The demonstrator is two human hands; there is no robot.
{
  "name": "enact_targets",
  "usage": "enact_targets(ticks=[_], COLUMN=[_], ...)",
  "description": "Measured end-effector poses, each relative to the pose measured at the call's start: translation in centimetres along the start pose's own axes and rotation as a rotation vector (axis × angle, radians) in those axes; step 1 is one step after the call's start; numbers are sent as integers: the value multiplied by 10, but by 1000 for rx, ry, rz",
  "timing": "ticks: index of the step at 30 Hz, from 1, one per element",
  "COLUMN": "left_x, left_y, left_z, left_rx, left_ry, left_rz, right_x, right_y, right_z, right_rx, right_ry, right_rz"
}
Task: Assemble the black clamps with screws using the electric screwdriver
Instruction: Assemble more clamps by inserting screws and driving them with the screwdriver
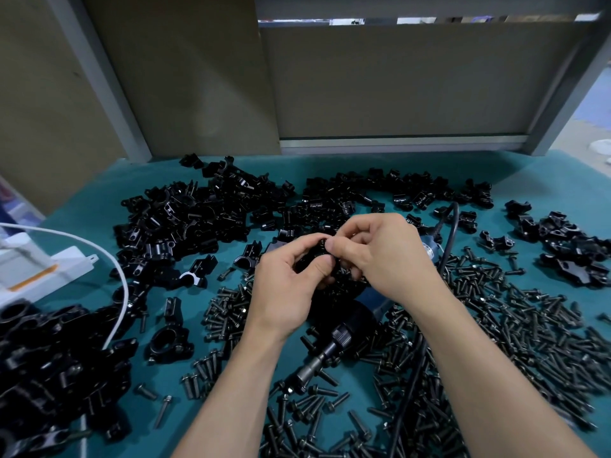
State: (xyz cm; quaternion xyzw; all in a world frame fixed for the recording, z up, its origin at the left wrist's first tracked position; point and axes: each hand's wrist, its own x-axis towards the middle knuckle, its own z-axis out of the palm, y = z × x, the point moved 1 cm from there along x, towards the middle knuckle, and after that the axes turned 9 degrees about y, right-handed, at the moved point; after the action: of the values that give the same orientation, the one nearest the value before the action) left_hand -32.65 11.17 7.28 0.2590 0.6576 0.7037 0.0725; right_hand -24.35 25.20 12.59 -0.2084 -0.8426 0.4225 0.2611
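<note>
Teal table (99,206) is carrying clamp heaps (185,219) along its far and left edges and screws (512,319) over its near right. Mid-table, the electric screwdriver (340,335) is lying beneath the left hand (287,285) and right hand (380,256), both pinching one clamp (340,277). Slipping fingertips risk dropping it among lookalikes.

held clamp: we see one black clamp (309,259) pinched between the fingers of the left hand (287,289) and the right hand (380,256), above the table.
loose clamps (198,209): glossy black, heaped at the back left, near left and far right.
screws (496,309): dark, strewn flat on our right and near side.
screwdriver (347,328): we find it lying among the screws under the hands, its tip pointing near-left.
</note>
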Motion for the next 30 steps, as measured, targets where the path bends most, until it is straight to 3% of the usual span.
enact_targets(ticks=[6, 9, 14, 22, 27, 30], left_x=[2, 1, -1, 0, -1, -1], left_y=[-1, 1, 1, 4, 2, 5], left_z=[-1, -1, 2, 1, 3, 3], left_rx=[18, 1, 28, -68, -53, -44], left_ry=[73, 65, 32, 20, 15, 17], left_rz=[-32, -19, 7, -4, -35, -24], right_x=[0, 0, 0, -4, -6, -8], right_y=[0, 0, -6, -10, -12, -11], right_z=[-1, 0, 6, 0, 13, 13], right_rx=[185, 119, -216, -160, -262, -192], right_ry=[-27, -3, -1, -136, -45, -15], right_rz=[76, 69, 22, -12, -1, 13])
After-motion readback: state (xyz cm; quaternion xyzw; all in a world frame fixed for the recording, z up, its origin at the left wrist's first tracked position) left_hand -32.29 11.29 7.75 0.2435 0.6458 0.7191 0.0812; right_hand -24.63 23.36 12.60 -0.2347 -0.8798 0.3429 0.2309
